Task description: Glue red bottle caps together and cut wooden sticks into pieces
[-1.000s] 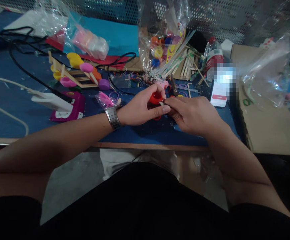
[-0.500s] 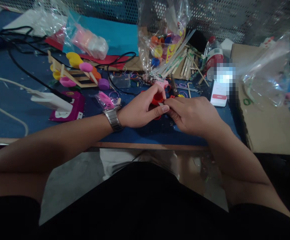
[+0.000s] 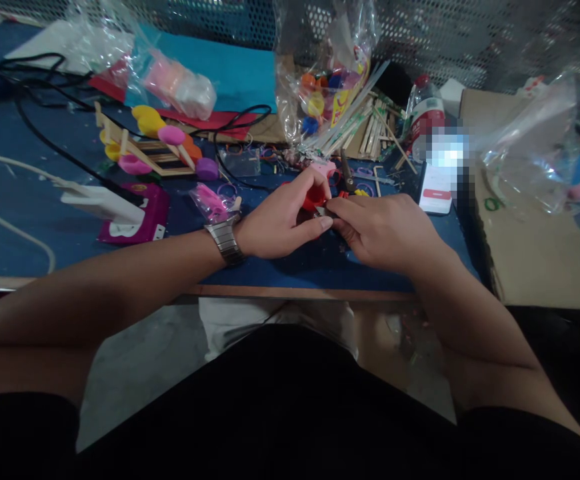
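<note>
Curves left hand (image 3: 284,219), with thumb and forefinger parted, around red piece (image 3: 315,198) over blue table (image 3: 290,273); cannot tell whether gripping. Pinches with right hand (image 3: 387,230) beside it; cannot tell on what. Probably light, stiff, slick; best held by edges.

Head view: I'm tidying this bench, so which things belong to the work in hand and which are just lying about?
Seemingly in use:
red item, partly hidden, by the left hand
small grey piece between that and the right hand

Probably just lying about:
phone
bottle
purple socket block
cardboard
blue sheet
</note>
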`<state>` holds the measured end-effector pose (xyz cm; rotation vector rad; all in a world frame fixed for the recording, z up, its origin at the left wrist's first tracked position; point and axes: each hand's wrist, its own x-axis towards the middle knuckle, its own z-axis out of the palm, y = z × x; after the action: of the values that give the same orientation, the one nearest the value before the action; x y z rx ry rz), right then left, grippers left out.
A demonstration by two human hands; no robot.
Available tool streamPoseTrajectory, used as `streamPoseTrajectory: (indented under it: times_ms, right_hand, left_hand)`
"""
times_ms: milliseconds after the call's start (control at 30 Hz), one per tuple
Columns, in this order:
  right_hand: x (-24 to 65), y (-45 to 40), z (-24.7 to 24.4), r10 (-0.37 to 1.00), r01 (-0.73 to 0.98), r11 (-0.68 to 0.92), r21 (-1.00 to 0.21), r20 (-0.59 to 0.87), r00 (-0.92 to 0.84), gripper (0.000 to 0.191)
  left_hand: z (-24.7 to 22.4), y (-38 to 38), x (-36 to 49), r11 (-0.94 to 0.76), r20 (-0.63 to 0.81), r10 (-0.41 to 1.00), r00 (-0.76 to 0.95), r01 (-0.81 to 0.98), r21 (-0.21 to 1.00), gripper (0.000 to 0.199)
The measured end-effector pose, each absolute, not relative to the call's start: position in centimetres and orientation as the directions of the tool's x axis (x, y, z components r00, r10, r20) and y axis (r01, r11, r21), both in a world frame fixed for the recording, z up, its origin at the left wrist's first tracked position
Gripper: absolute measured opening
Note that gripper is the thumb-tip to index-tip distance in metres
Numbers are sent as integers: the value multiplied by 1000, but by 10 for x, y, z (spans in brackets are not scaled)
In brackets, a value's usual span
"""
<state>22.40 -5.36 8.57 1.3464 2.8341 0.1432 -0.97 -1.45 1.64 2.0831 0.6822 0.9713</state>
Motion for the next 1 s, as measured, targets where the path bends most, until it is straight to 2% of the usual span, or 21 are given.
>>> streamPoseTrajectory:
  times_ms: [200,500,800,900,1000]
  right_hand:
    - [223,-55,86,773,772,629,96,24,-633,43]
    - [223,-55,85,777,774,624,104,16,-629,44]
    - [222,-50,84,786,790,609,71,79,-613,48]
    - [224,-46,83,794,802,595,50,118,-596,49]
    - [229,-41,80,782,794,606,-39,214,-586,51]
  left_hand:
    - [15,-15,-11,-650,446,679,583,195,734,45]
    - [14,-14,-12,-678,456,670,585,233,697,44]
    - [10,-15,-4,-577,469,749,468,112,809,56]
    - [3,-7,-6,-567,490,769,411,82,820,51]
    - [-6,2,-9,-484,434,808,399,31,874,39]
